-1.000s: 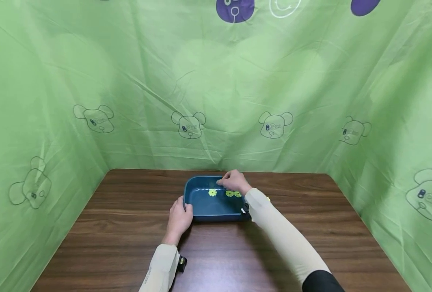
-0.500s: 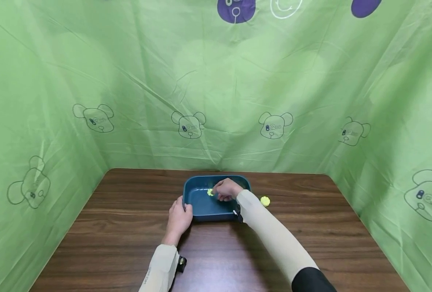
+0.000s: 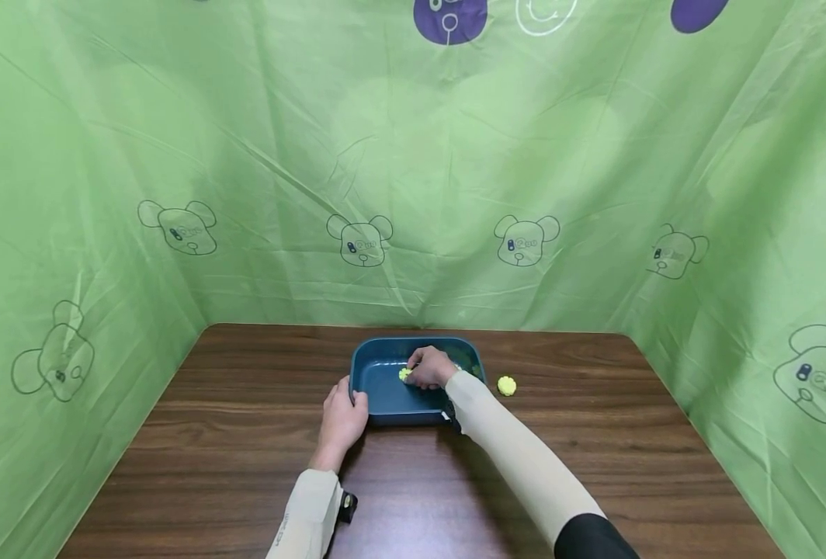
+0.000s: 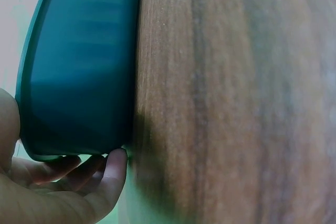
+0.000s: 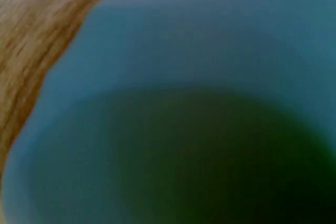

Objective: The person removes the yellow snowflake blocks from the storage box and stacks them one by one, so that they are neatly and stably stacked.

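A dark teal rectangular tray (image 3: 392, 405) sits on the wooden table. My left hand (image 3: 344, 418) grips its left side, and in the left wrist view the fingers (image 4: 113, 174) curl against the tray's wall (image 4: 79, 77). Inside the tray, my right hand (image 3: 430, 368) pinches a small yellow-green flower-shaped piece (image 3: 404, 374) at its fingertips. Behind that hand, a bit of another yellow-green piece (image 3: 458, 367) peeks out; the rest is hidden. The right wrist view is blurred, with only the teal tray wall (image 5: 173, 45) and some table showing.
One more yellow-green flower-shaped piece (image 3: 507, 386) lies on the table just right of the tray. Green printed cloth (image 3: 448, 171) hangs behind and on both sides of the brown table (image 3: 245, 435).
My right hand has come down from the tray's back edge to the flower-shaped piece near the middle, which has shifted slightly toward me. The left hand stays on the tray's left side.
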The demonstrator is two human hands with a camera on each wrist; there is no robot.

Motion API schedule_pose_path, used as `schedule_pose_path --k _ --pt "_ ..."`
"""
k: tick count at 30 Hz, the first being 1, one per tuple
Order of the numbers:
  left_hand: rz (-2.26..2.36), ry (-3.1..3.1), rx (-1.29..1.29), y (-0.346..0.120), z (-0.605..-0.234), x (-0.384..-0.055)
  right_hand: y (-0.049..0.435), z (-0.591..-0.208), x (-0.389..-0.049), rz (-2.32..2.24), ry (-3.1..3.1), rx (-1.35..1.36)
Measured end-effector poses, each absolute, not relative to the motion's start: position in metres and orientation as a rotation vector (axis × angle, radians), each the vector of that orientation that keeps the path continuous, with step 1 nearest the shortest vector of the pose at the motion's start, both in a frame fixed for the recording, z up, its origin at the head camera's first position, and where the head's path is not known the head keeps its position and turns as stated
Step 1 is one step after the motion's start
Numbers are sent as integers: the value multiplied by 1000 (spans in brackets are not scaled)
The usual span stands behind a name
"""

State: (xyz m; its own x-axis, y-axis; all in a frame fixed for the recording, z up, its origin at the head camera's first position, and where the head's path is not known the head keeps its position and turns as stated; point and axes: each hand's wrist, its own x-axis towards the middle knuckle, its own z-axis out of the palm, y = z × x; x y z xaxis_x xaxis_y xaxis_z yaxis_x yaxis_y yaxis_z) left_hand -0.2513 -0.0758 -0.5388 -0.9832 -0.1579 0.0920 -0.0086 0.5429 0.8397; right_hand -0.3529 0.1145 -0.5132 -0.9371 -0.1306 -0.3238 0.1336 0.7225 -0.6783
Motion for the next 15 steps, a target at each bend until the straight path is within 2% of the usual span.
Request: schedule_pose_path --k 15 --pt "-1430 -2609 148 -76 -539 -252 111 -509 -345 -940 2681 -61"
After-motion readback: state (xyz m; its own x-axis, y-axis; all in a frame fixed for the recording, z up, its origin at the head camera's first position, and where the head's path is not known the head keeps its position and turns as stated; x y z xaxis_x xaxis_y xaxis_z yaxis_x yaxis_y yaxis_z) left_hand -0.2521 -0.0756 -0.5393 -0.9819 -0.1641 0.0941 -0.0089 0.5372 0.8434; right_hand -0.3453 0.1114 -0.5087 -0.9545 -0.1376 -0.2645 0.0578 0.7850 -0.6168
